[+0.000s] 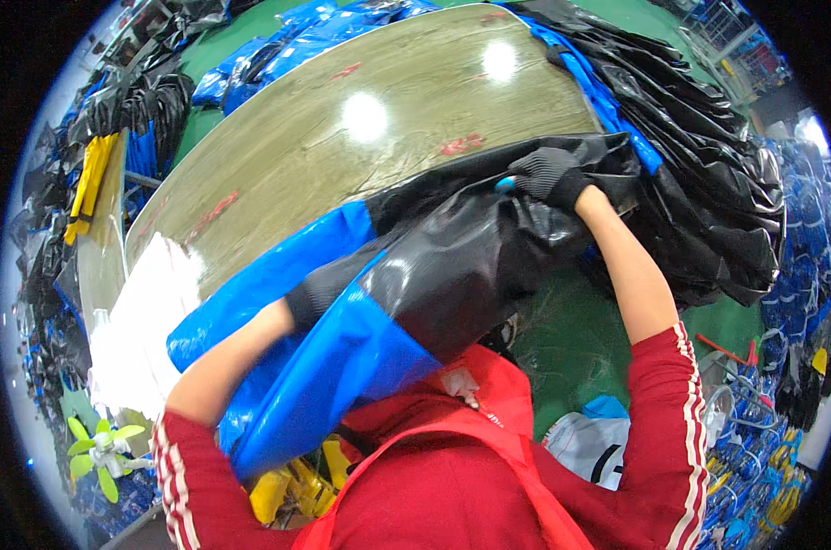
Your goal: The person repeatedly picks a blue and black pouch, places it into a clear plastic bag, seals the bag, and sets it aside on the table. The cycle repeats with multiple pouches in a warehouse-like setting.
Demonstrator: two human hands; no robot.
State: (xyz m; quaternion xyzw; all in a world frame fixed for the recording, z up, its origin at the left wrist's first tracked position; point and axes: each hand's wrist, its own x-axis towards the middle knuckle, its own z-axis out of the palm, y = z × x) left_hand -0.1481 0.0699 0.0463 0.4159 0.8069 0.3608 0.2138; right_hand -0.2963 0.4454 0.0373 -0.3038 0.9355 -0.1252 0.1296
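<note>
A glossy black-and-blue waterproof garment [461,266] lies slantwise across the near edge of the table, its blue ends hanging toward my lap. My right hand [548,176], in a dark ribbed glove with a light blue patch at one fingertip, is closed on the black part near its far right end. My left hand [322,289] reaches in between two layers of the garment. Only the glove's cuff and back show there; its fingers are hidden under the upper black layer.
The shiny brown table [287,137] bears red marks. Black garments [699,174] are heaped over its right end. Blue bundles [296,46] lie beyond it. A white cloth [145,321] and a green-bladed fan [104,449] are at the left. Yellow material [292,490] lies below the garment.
</note>
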